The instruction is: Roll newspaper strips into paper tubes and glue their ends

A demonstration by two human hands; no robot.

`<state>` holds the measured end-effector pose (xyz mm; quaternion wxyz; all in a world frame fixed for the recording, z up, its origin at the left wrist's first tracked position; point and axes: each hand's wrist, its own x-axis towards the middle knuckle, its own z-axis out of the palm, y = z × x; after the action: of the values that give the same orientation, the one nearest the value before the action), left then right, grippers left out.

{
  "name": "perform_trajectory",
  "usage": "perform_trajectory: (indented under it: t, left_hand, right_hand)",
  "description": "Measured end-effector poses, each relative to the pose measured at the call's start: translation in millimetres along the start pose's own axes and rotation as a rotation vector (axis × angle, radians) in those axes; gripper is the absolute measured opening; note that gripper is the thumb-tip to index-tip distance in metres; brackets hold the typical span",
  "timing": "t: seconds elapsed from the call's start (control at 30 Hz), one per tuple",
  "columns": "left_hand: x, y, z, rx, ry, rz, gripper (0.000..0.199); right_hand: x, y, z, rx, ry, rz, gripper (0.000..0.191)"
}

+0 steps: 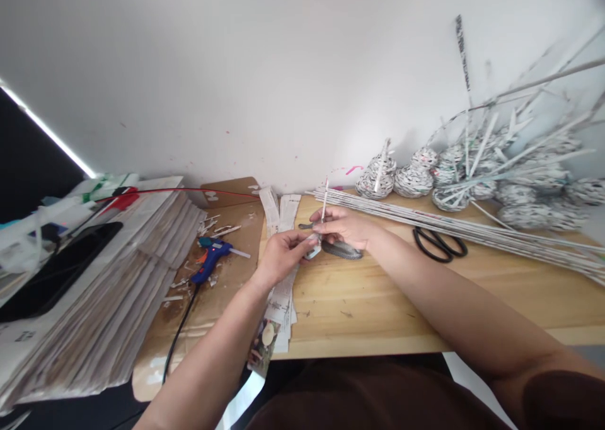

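My left hand (289, 253) is closed on the lower end of a small piece of paper (314, 248). A thin white rolled paper stick (325, 200) rises nearly upright from between the fingers of my right hand (341, 226), which pinches it just above the left fingertips. Both hands almost touch each other. Flat printed paper strips (283, 291) lie under and beside my left hand. A grey textured object (341, 249) rests on the wooden table (359, 304) just below my right hand.
Black-handled scissors (439, 244) and long paper sticks (425, 222) lie right. Woven paper shapes (377, 176) line the wall. Left are a blue glue gun (210, 260) on cardboard (189, 335), a thick paper stack (137, 291) and a black phone (61, 269).
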<state>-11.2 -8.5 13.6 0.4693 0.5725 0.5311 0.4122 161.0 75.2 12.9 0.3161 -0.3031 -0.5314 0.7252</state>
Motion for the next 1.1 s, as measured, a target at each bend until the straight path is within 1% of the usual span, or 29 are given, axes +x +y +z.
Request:
perform_trajectory:
  t: [0.1,0.17,0.27,0.37,0.47,0.57,0.7,0.83,0.97,1.1]
  left_hand:
    - [-16,3,-5.0,0.060,0.058,-0.038,0.035]
    - [-26,2,-6.2,0.089,0.103,-0.062,0.034]
    - [-37,-2,-4.4,0.119,0.172,-0.063,0.032]
    - [-47,-3,-2.7,0.170,0.229,-0.017,0.029]
    - [-59,-2,-6.4,0.210,0.272,-0.008,0.029]
    - [-73,0,-13.3,0.159,0.328,-0.062,0.031]
    - [-90,-1,-17.0,0.121,0.355,-0.142,0.032]
    - [-104,0,-14.0,0.159,0.341,-0.149,0.030]
    - [-122,-1,-16.8,0.216,0.342,-0.178,0.029]
    - [-142,-5,-26.3,0.269,0.356,-0.210,0.030]
  right_hand:
    - [1,0,0,0.114,-0.055,0.032,0.035]
    - [1,1,5,0.146,-0.085,0.051,0.034]
    - [-1,7,18,0.040,-0.090,0.061,0.035]
    - [-3,14,31,-0.100,-0.100,0.029,0.038]
    - [-5,18,37,-0.140,-0.152,0.019,0.037]
    - [-5,18,38,-0.151,-0.172,0.032,0.031]
    - [-7,18,43,-0.165,-0.118,0.039,0.021]
    - [-7,19,47,-0.168,-0.037,-0.012,0.020]
    - [-2,20,42,-0.122,0.105,-0.007,0.024]
    - [4,22,35,-0.093,0.179,-0.036,0.027]
